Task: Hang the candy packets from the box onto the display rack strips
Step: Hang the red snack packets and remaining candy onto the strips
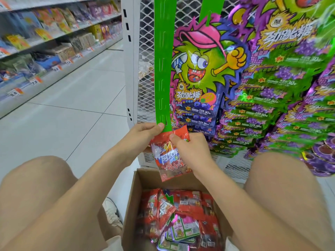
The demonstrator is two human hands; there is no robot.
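White mesh rack (pixel 147 91) stands ahead, with a cardboard box (pixel 130 211) of red packets (pixel 188 205) on the floor (pixel 72 98) below it. A green strip (pixel 162 78) hangs down the rack. The left hand (pixel 143 133) has its fingers (pixel 159 127) pinched on the strip's bottom end. The right hand (pixel 190 150) has its fingers (pixel 174 138) clamped on the top of one candy packet (pixel 167 158), touching that end.

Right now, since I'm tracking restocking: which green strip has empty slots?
The left strip, its slots bare; the left hand pinches its lower end above the red packet. The right strip carries a purple packet.
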